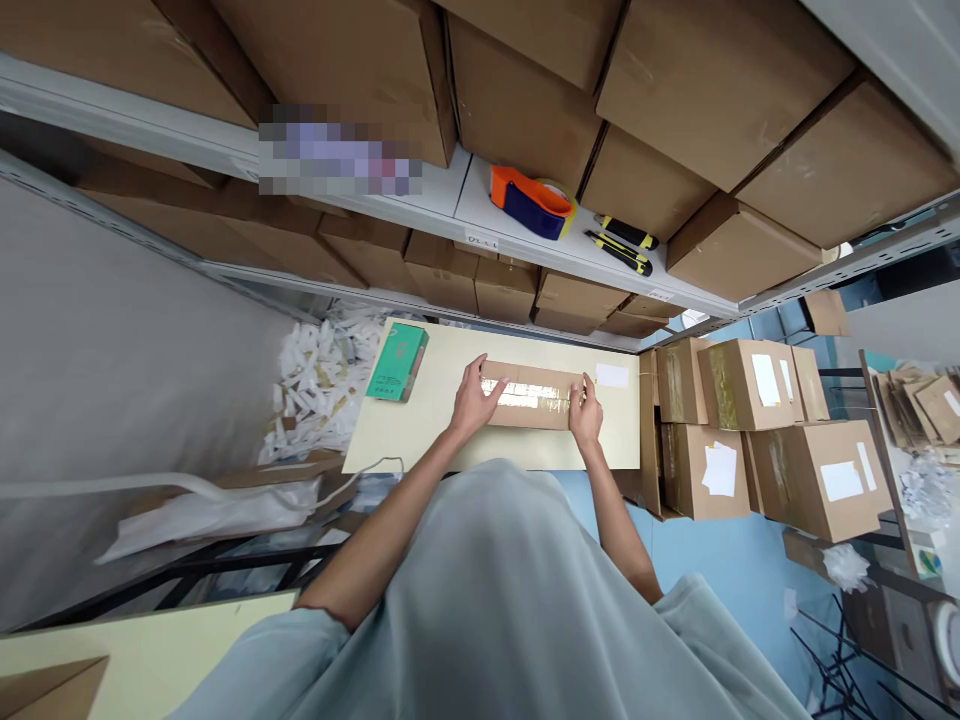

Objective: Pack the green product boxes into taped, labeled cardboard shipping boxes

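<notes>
A long cardboard box (pixel 534 414) lies on the pale yellow table (pixel 435 455) in front of me, with shiny clear tape running along its top. My left hand (pixel 475 398) grips the box's left end, its thumb resting on the top near the tape. At the right end my right hand (pixel 586 412) is wrapped round the edge. Left of the box on the same table lies a green box (pixel 397 363). A white paper label (pixel 612 375) lies near the table's right back corner.
Above the table, a shelf (pixel 442 190) bears large cartons, an orange and blue tape dispenser (pixel 531 205) and box cutters (pixel 621 250). Taped cartons (pixel 814 478) with white labels stack at the right. White paper scraps (pixel 322 370) pile up at the left.
</notes>
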Tool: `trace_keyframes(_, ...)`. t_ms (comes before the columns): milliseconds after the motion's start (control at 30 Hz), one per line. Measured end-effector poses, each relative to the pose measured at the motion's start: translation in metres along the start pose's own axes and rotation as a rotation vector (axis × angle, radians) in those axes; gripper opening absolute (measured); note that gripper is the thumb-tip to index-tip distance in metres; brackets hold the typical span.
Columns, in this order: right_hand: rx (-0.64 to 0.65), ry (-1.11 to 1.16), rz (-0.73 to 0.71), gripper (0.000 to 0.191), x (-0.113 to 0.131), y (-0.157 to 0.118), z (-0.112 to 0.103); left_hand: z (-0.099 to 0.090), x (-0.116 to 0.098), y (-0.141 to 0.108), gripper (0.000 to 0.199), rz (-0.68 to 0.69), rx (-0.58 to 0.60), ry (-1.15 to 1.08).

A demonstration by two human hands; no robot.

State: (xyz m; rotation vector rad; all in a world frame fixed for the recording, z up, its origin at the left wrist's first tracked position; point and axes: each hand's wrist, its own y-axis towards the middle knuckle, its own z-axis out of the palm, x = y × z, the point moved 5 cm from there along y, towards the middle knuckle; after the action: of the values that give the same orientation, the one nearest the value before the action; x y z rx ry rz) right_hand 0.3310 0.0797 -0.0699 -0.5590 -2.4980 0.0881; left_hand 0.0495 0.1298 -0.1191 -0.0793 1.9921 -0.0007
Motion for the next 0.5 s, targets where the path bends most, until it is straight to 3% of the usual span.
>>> trace_keyframes(67,0.032,-0.004,0.031,0.074,0.003,0.011,0.007,0.0,0.01,0.01,0.071,-0.043,-0.016,0.011)
trace_keyframes(167,0.101,-0.039,0.02,0.073,0.007,0.021,0.021,-0.001,0.024,0.015,0.068,-0.083,-0.028,0.048)
trace_keyframes(267,0.137,-0.062,-0.035,0.071,0.003,0.009,0.041,0.0,0.037,-0.003,0.063,-0.061,0.008,0.084)
trace_keyframes(400,0.087,-0.032,-0.079,0.069,-0.011,-0.022,0.06,-0.001,0.047,-0.036,0.068,-0.028,0.023,0.097)
trace_keyframes(500,0.097,-0.038,-0.058,0.068,-0.012,-0.022,0.062,0.001,0.049,-0.036,0.069,-0.016,0.026,0.108)
